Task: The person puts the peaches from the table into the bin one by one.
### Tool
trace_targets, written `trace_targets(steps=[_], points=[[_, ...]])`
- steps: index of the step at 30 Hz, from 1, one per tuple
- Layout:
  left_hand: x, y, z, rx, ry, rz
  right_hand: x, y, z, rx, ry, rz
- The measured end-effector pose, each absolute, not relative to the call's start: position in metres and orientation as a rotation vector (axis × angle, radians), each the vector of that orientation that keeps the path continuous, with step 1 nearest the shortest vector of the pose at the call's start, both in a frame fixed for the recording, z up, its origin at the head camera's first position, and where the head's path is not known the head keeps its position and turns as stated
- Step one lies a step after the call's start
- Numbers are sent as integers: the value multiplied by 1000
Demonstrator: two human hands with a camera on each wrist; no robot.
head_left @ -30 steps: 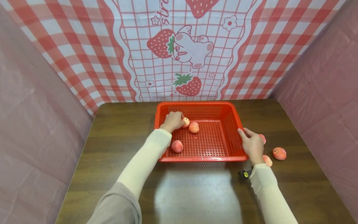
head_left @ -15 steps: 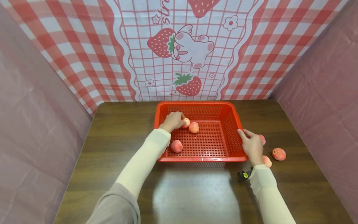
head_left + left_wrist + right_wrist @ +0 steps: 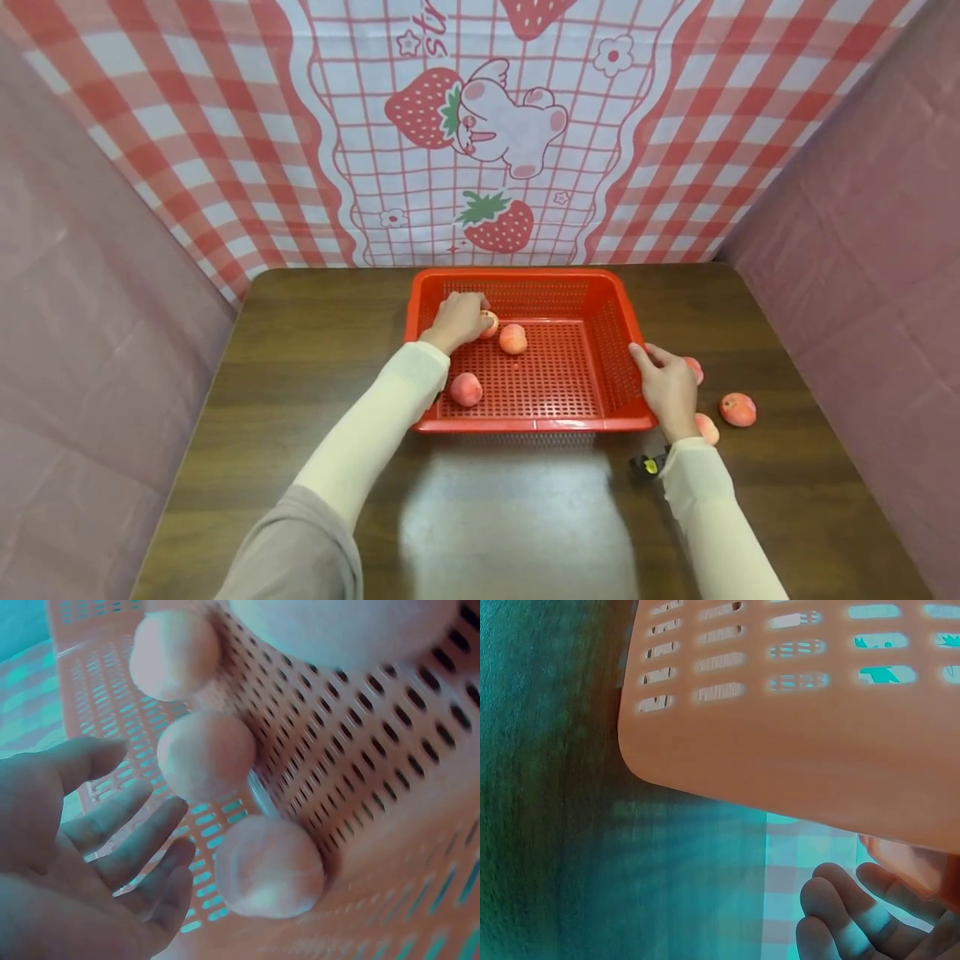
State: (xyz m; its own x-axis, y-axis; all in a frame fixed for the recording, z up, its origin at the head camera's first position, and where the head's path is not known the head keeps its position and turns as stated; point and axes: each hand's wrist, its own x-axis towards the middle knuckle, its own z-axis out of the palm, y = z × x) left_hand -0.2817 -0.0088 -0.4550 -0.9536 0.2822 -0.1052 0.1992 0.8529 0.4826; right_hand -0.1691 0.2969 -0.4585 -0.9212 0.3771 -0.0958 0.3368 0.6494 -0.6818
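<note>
A red perforated plastic basket stands on the wooden table. My left hand is inside it at the far left, fingers apart and slightly bent in the left wrist view, with no peach in its palm. Just past its fingertips lies a peach, with another peach below it that the hand hides from the head view. A peach lies to the right, and one more peach sits at the near left. My right hand grips the basket's right rim, thumb on top and fingers outside.
Outside the basket on the right lie a peach, a partly covered peach and a third peach behind the right hand. A checked strawberry cloth hangs at the back; pink cloth flanks the table.
The head view has shifted slightly, so everything appears a little further left. Hands, basket and peaches keep the same places relative to each other.
</note>
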Motion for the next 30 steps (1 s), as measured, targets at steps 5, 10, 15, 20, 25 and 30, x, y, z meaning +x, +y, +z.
trace_targets(steps=[5, 10, 15, 20, 25, 30], points=[[-279, -14, -448, 289, 2812, 820, -170, 295, -456, -623, -2840, 1139], [-274, -18, -445, 263, 2800, 854, -169, 297, -453, -654, -2854, 1126], [-268, -19, -440, 246, 2785, 893, -167, 298, -454, -666, -2863, 1127], [-264, -19, -435, 268, 2781, 897, -167, 299, -456, -680, -2869, 1133], [-261, -19, -428, 318, 2797, 903, -167, 301, -457, -680, -2868, 1131], [-257, -21, -421, 334, 2800, 913, -167, 300, -455, -656, -2865, 1138]])
